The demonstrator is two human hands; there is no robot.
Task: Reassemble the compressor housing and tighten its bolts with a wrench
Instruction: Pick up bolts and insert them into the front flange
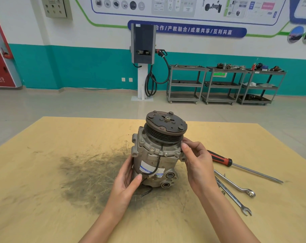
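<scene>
We've got the compressor (157,155) standing pulley-up on the tan board (61,137). Left hand (127,179) wraps its rough cast body, right hand (196,163) pinches at the flange (166,151); what's in the pinch, can't tell. Start threads by hand, square, before grabbing the shiny wrenches (244,208) lying right of the compressor.

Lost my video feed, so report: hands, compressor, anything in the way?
Left hand grips compressor low on its side; right hand pinches its upper rim. It stands upright on table, pulley up. Two wrenches and screwdriver lie untouched at right, nothing blocking.
</scene>
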